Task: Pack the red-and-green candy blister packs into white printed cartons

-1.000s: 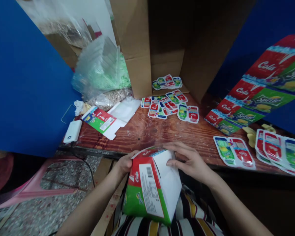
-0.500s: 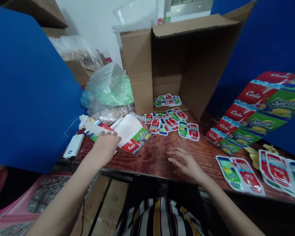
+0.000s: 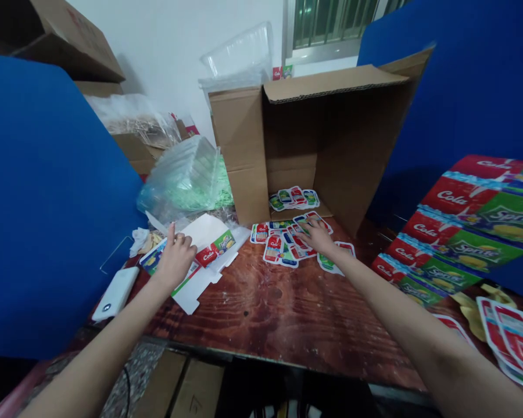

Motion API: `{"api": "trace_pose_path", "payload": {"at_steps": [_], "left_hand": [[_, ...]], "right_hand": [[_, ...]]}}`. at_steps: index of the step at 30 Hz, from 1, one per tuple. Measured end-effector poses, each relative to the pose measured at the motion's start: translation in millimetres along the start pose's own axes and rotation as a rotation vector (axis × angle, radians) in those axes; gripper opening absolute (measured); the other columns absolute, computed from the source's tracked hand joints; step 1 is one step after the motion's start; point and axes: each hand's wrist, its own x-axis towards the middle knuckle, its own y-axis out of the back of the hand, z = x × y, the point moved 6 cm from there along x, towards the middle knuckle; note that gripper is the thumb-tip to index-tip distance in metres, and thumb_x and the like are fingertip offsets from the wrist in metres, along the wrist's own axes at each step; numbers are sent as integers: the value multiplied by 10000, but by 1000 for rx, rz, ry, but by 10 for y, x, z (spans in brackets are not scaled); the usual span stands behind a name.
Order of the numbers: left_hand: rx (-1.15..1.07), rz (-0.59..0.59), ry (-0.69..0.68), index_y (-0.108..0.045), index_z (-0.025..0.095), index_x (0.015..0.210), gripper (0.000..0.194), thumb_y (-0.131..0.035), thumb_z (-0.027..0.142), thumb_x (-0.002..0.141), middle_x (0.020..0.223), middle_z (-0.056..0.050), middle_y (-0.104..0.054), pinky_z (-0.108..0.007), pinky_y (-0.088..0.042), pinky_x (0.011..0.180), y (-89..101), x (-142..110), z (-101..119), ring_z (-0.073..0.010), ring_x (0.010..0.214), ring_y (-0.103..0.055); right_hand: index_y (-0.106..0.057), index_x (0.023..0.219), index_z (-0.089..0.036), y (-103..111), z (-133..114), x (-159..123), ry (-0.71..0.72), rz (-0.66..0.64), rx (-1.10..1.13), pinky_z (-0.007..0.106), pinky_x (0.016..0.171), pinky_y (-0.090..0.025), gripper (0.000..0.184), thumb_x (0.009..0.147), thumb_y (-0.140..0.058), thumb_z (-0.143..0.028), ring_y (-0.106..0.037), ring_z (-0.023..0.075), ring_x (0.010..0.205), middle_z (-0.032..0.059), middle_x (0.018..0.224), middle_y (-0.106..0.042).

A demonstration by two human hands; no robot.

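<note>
My left hand point(image 3: 176, 258) is over a flat, partly unfolded carton point(image 3: 185, 296) printed with Cola and Sprite, its fingers apart and the index finger raised. White flaps of the carton spread on the wooden table. To the right, my right hand point(image 3: 317, 235) reaches onto a pile of flat, can-shaped Cola and Sprite packs point(image 3: 273, 249), fingers stretched over the top ones. Its fingertips touch or nearly touch the packs; whether one is gripped does not show. Another pack point(image 3: 326, 264) lies partly under my right forearm.
An open cardboard box point(image 3: 239, 157) stands behind the pile, with more packs point(image 3: 293, 198) inside. Stacked Cola and Sprite boxes point(image 3: 453, 232) stand at right. A white power bank point(image 3: 115, 293) lies at left, near clear plastic trays point(image 3: 183, 168). Blue partitions point(image 3: 56, 203) flank the table.
My right hand has moved forward from the bare tabletop to the pile of packs. Under my left hand, the carton has shifted left and opened out, with its flaps showing.
</note>
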Motion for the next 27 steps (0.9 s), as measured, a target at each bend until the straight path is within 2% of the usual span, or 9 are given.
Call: {"api": "trace_pose_path", "payload": {"at_steps": [4, 7, 11, 13, 15, 18, 21, 24, 27], "left_hand": [[-39, 8, 35, -722, 137, 781, 315, -434, 14, 740, 1013, -184, -640, -602, -242, 1110, -172, -82, -12, -377, 1254, -457], [-66, 73, 66, -700, 103, 897, 326, -415, 6, 770, 1179, -222, -594, -589, -324, 1080, -148, -177, 56, -387, 1372, -322], [-266, 205, 52, -641, 104, 1049, 358, -422, 1, 785, 1295, -236, -521, -591, -366, 1060, -65, -195, 459, -379, 1414, -233], [-439, 209, 0, -620, 119, 1100, 351, -432, 36, 816, 1312, -216, -512, -578, -357, 1077, -120, -65, 776, -358, 1407, -262], [-621, 133, -33, -571, 148, 1204, 348, -426, 151, 888, 1370, -185, -473, -549, -354, 1090, -281, 174, 1092, -333, 1410, -265], [-804, -35, 59, -437, 161, 1372, 503, -405, 415, 939, 1522, -187, -274, -542, -317, 1103, -650, 611, 1422, -369, 1429, -187], [-867, -181, 128, -341, 173, 1444, 606, -335, 512, 943, 1555, -177, -210, -581, -211, 1127, -974, 903, 1649, -391, 1435, -132], [-902, -231, 100, -374, 151, 1430, 647, -284, 561, 937, 1553, -182, -218, -584, -117, 1150, -1108, 944, 1833, -383, 1441, -111], [-916, -159, 53, -400, 167, 1410, 652, -263, 587, 931, 1548, -163, -244, -573, -109, 1159, -1080, 857, 1930, -357, 1447, -118]], "right_hand": [[-472, 1395, -240, -321, -83, 387, -50, -135, -44, 554, 1028, -292, 611, 936, -281, -596, -345, 378, 1303, 133, 1431, -442], [-492, 1379, -274, -585, -171, 511, -49, -235, -63, 614, 1023, -260, 672, 913, -207, -667, -326, 397, 1317, 119, 1415, -466], [-418, 1429, -261, -757, -231, 515, -44, -257, -97, 718, 1010, -145, 738, 889, -191, -709, -220, 448, 1361, 134, 1497, -354], [-396, 1441, -259, -761, -252, 478, -19, -253, -108, 728, 1012, -122, 737, 893, -182, -703, -204, 446, 1370, 137, 1514, -326], [-410, 1434, -265, -731, -282, 409, 23, -255, -112, 723, 1018, -130, 723, 896, -194, -697, -208, 440, 1373, 136, 1514, -330], [-427, 1421, -287, -663, -345, 199, 99, -257, -108, 704, 1034, -148, 680, 901, -239, -682, -218, 431, 1374, 113, 1512, -342], [-421, 1417, -335, -611, -405, -145, 190, -254, -95, 679, 1059, -140, 625, 899, -307, -667, -217, 411, 1382, 58, 1513, -355], [-472, 1379, -347, -541, -449, -445, 340, -226, -4, 647, 1074, -168, 583, 887, -391, -648, -238, 392, 1382, 37, 1479, -414], [-540, 1327, -293, -369, -361, -390, 385, -120, 96, 498, 1084, -294, 498, 931, -393, -557, -371, 295, 1334, 53, 1357, -547]]}}
